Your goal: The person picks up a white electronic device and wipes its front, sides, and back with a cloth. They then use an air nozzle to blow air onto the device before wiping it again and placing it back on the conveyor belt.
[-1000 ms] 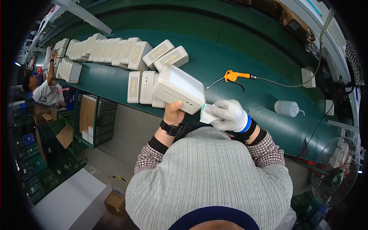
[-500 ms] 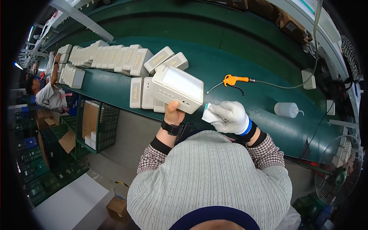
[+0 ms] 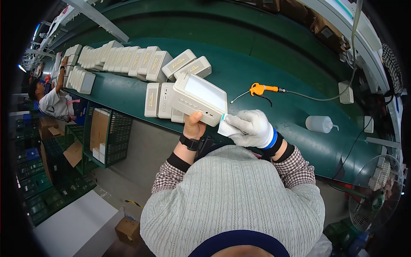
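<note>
- Device (image 3: 200, 103) is held tilted over the table's (image 3: 284, 118) near edge; I judge it stiff, light, slippery-shelled, its screen (image 3: 205, 91) fragile.
- My left hand (image 3: 194, 127) clamps its near side; I'd hold there, off the screen.
- My right hand (image 3: 253, 128) pinches a cloth (image 3: 226, 127) beside the device.
- Air gun (image 3: 262, 88) lies beyond that hand.

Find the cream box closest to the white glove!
The cream box held in the left hand, pale panel showing; the other boxes are farther from the gloved right hand.
</note>
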{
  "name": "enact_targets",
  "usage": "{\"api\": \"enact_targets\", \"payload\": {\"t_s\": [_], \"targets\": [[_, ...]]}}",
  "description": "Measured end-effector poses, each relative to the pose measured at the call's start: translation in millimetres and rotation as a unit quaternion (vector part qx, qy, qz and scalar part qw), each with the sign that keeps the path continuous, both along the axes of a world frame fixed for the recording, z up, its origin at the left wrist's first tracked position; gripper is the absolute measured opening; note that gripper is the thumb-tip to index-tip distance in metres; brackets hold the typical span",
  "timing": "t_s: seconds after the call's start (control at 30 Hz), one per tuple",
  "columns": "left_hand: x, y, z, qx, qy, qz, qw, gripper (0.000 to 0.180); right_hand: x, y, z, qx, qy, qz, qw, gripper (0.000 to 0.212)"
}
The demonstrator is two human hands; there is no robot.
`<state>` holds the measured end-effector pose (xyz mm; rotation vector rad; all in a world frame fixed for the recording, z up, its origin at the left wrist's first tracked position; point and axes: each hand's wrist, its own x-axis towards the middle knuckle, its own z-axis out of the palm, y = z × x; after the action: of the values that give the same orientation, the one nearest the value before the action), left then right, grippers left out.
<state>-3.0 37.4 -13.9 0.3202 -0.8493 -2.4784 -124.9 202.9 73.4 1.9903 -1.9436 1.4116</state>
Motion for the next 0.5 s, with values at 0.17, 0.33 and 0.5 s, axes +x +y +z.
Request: {"api": "enact_targets", "payload": {"t_s": [0.17,0.33,0.5], "targets": [[6,3,2,-0.035,-0.031,-0.048,0.998,0.077,4,-9,11,-0.003,0.016,0.009,1.0,0.049],[4,7,11,-0.009,-0.019,-0.021,1.0,0.078,1,-2,9,-0.011,0.029,0.024,0.999,0.055],[2,4,22,0.001,-0.01,-0.003,1.0,0.079,-2,5,4,0.002,0.072,0.012,0.997,0.06]]}}
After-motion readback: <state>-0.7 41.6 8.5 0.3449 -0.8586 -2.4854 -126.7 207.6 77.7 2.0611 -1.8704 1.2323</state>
